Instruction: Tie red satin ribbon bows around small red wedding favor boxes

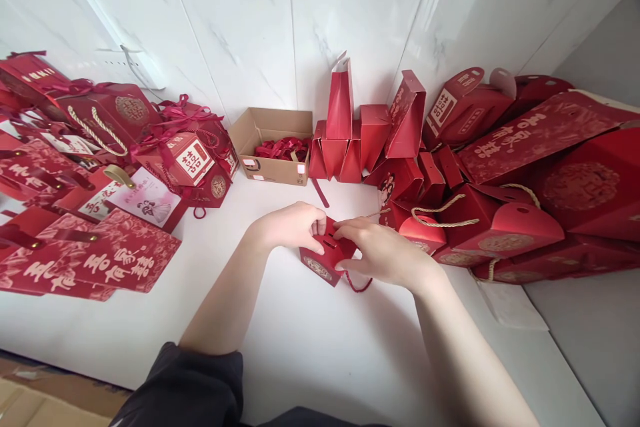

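Observation:
A small red gift box (pixel 326 257) with a gold round emblem on its side sits on the white table (pixel 310 340) in front of me. My left hand (pixel 293 225) is curled over the box's top left edge, fingers closed on it. My right hand (pixel 383 250) pinches the top flap from the right. A thin red cord (pixel 359 285) loops out from under my right hand onto the table.
A brown cardboard box (pixel 273 143) holding red ribbons stands at the back. Folded red boxes (pixel 360 137) lean against the tiled wall. Piles of red gift boxes and bags lie at the left (pixel 100 167) and right (pixel 515 173). Cardboard shows at the bottom left.

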